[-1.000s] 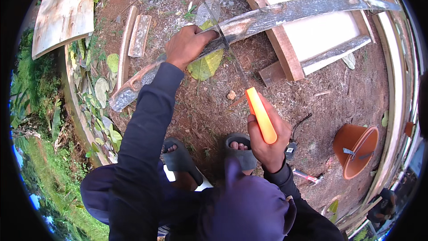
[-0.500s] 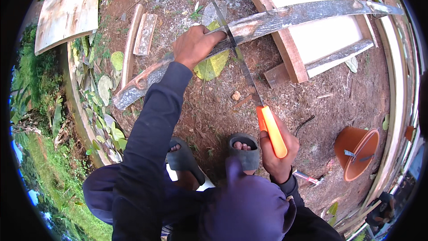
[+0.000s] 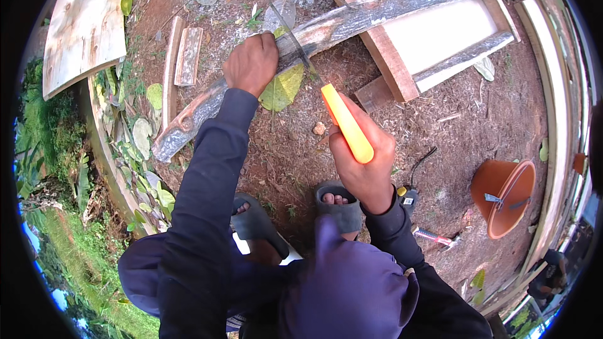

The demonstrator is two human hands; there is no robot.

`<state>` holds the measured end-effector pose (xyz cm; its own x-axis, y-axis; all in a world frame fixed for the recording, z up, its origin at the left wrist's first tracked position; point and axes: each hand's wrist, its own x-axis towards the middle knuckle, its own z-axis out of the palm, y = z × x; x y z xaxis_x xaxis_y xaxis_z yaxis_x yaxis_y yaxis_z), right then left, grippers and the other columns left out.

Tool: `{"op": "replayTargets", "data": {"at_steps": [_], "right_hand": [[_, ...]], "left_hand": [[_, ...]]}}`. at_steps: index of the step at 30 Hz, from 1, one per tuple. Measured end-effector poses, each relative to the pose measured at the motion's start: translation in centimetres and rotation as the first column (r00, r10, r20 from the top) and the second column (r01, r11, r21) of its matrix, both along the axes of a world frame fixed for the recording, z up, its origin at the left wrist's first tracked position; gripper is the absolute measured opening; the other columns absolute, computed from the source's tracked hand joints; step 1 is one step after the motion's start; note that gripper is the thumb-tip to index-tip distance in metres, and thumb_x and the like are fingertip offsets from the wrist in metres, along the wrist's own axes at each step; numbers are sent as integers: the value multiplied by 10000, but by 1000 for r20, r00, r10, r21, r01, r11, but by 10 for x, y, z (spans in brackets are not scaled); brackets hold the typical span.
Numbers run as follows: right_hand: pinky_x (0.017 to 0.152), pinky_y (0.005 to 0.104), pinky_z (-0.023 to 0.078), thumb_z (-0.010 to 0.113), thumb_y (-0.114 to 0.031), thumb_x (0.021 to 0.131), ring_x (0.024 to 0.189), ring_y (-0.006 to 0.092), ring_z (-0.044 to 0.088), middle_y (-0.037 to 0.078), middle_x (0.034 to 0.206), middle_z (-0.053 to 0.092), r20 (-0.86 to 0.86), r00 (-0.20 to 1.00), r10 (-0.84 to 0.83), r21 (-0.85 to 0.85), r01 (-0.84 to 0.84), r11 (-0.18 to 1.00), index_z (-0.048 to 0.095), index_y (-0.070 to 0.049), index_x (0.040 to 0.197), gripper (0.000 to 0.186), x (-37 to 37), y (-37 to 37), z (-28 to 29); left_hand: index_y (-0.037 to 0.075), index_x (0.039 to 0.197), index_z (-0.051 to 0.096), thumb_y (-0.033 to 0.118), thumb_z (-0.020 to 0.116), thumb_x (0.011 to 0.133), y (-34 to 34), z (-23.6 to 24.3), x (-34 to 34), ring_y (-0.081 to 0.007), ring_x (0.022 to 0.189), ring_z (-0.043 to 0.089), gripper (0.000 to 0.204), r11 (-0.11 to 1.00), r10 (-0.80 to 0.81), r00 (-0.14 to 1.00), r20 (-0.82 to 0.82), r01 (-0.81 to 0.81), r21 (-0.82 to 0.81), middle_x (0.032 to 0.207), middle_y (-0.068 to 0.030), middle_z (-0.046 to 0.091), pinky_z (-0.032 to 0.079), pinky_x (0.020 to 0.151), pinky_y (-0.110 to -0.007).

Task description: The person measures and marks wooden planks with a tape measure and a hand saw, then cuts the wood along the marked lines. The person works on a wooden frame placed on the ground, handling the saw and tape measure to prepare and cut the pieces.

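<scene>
Left hand (image 3: 251,64) gripped the plank (image 3: 370,16), fingers curled on it, tips hidden. Right hand (image 3: 364,150) was clenched round the orange handle of the saw (image 3: 347,124). Blade lay across the plank just right of the left hand, slanting from far left to near right; cut depth could not be told. Plank ran from the left, near end on the ground side, to the far right, passing over a wooden frame (image 3: 389,66) with a white panel (image 3: 433,41). Big leaf (image 3: 282,91) lay on the soil just below the plank, near the left hand. Two short boards (image 3: 188,56) lay at far left, a wide board (image 3: 85,25) beyond them to the left. Brown bucket (image 3: 487,185) stood tilted on the right, hammer (image 3: 433,235) on the ground near the right forearm. Dark sandals (image 3: 339,213) were on the person's feet. Another person (image 3: 548,282) showed at near right.
</scene>
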<state>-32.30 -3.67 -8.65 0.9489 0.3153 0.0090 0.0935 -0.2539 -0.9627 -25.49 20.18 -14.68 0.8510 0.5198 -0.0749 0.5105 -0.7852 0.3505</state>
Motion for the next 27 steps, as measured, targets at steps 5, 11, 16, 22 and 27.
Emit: {"op": "replayTargets", "data": {"at_steps": [5,11,16,22,27], "right_hand": [[813,340,600,667,25,797,896,277,779,208,1157,747,72,995,73,-79,-67,995,629,59,1338,543,-47,-61,0],[715,350,583,670,21,807,800,291,770,224,1017,748,77,997,14,44,-17,999,643,24,1323,516,-3,0,-12],[757,317,596,664,27,788,835,242,780,190,1067,764,87,995,48,-60,-43,997,644,14,1342,555,-51,-65,-3],[696,323,569,644,21,842,749,223,741,202,943,745,50,996,-70,130,63,990,660,21,1305,464,12,14,-20],[699,301,556,631,27,847,759,144,695,174,915,745,40,995,-95,221,84,972,657,35,1316,469,13,19,-31]], "left_hand": [[33,915,769,362,455,995,-5,-5,4,-475,819,698,462,996,-52,999,-9,52,75,900,-276,723,533,812,-556],[30,894,767,362,461,994,1,-16,-5,-476,830,701,462,994,-6,1000,-12,8,112,885,-285,719,537,817,-555],[21,869,764,358,459,994,-7,-10,-2,-493,838,694,471,996,32,999,-18,-31,80,880,-299,711,531,827,-565],[2,981,744,323,507,984,-4,8,4,-470,933,691,398,997,26,1000,-7,-26,-75,975,-296,721,512,882,-538],[19,1140,706,151,682,881,-7,-2,-34,-367,1118,604,292,947,-306,800,516,310,82,1165,-180,662,455,983,-474]]}}
